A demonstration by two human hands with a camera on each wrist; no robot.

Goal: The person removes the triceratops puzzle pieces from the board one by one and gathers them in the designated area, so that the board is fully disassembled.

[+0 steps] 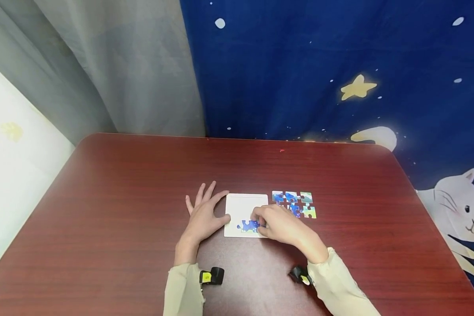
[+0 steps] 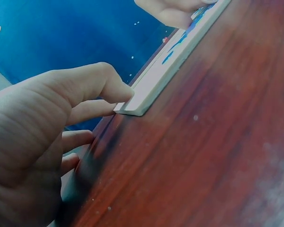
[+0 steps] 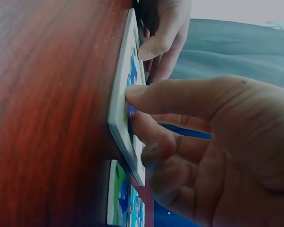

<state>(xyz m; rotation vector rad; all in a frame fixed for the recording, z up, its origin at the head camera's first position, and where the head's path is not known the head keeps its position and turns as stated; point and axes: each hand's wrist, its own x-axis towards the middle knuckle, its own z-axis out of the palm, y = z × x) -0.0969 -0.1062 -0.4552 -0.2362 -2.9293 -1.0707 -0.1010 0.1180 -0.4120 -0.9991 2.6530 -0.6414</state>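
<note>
A square white puzzle board (image 1: 237,206) lies on the table, with joined blue jigsaw pieces (image 1: 246,226) along its lower part. My left hand (image 1: 203,219) spreads at the board's left side. Its thumb rests on the left edge and its index finger reaches the upper left corner, seen also in the left wrist view. Over the lower right of the board, my right hand (image 1: 280,223) has its thumb and curled fingers at a blue puzzle piece (image 3: 131,110), pinching it at board level. The fingers cover much of this piece.
Right of the board lie several loose jigsaw pieces (image 1: 306,197) in blue, white and green, close to the right hand. A small red scrap (image 1: 282,150) is near the far edge of the brown table (image 1: 142,197). Curtains (image 1: 260,66) hang behind it.
</note>
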